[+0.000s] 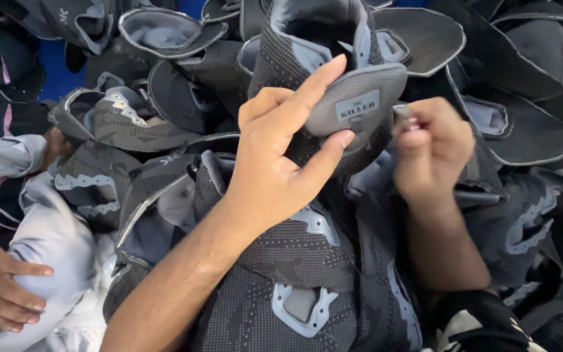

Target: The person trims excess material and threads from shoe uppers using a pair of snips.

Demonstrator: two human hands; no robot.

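The left hand (275, 156) holds up a dark grey knit shoe upper (314, 58) by its tongue (356, 98). The forefinger lies stretched along the tongue's top edge and the thumb presses from below, so the fingers (320, 75) are closed on the tongue, pinching it flat with its pale label facing the camera. The tongue's long axis runs left to right, its free rounded end pointing toward the right hand (431, 153).

The right hand sits just beside that free end, on its right and slightly lower. Its fingers are curled narrow around a small shiny thing (404, 118), blurred, so what it is cannot be told. It almost touches the tongue's right edge. The right hand is thus the nearer one to the loose end, while the left grips the middle and left part.

Below and all around lies a heap of like shoe uppers (164, 111). At the left edge another person's hands (8, 287) rest on pale cloth (53, 241).
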